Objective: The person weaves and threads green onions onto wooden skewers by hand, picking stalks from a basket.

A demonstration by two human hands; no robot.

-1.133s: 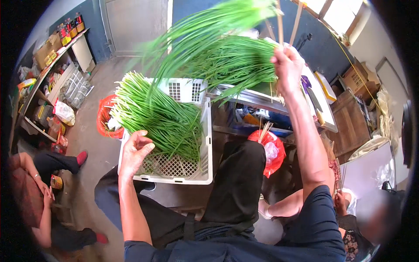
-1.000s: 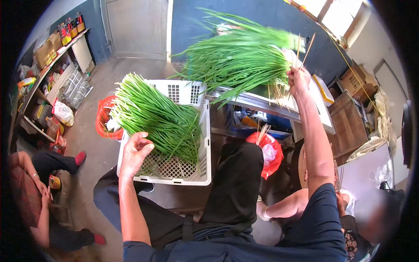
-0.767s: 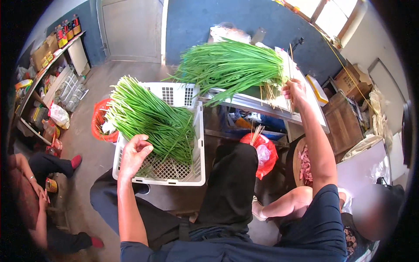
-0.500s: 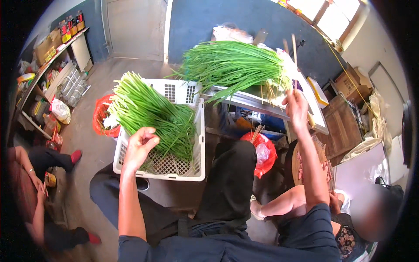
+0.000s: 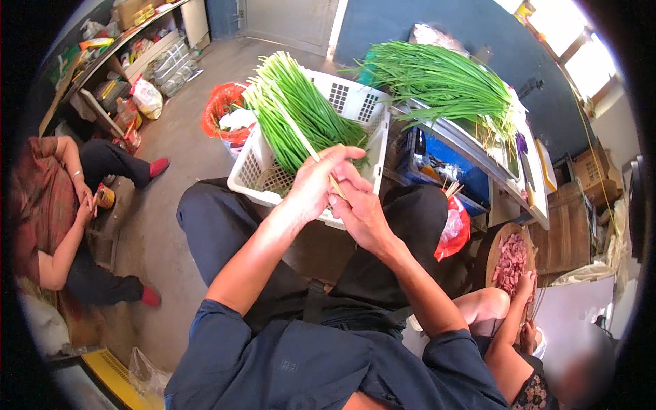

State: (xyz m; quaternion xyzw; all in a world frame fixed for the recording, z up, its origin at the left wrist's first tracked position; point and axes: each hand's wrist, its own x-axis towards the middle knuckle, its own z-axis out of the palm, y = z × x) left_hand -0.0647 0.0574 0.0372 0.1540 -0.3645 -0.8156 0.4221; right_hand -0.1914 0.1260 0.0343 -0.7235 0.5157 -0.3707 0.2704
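Both my hands meet in the middle, just over the near edge of a white plastic crate [image 5: 247, 179]. A long, thin, pale wooden stick [image 5: 298, 131] slants through them, its far end up and to the left. My left hand [image 5: 320, 181] closes round the stick's middle, with some fingers reaching right. My right hand [image 5: 361, 212] grips its lower end, partly overlapping the left. Beyond the stick, a thick bunch of green garlic chives [image 5: 311, 109] lies in the crate, pale ends to the upper left. A second pile of chives [image 5: 444, 82] rests on the table at right.
An orange-lined bin [image 5: 222, 109] stands left of the crate. A red bag with thin sticks [image 5: 454, 229] is by my right knee. One person [image 5: 51, 198] sits at left; at right another person's hand [image 5: 525, 283] is at a round board of chopped meat [image 5: 511, 263].
My right hand has come from the table's chives to the middle, carrying the stick. My left hand has moved to meet it and now holds the stick too. The view has shifted.
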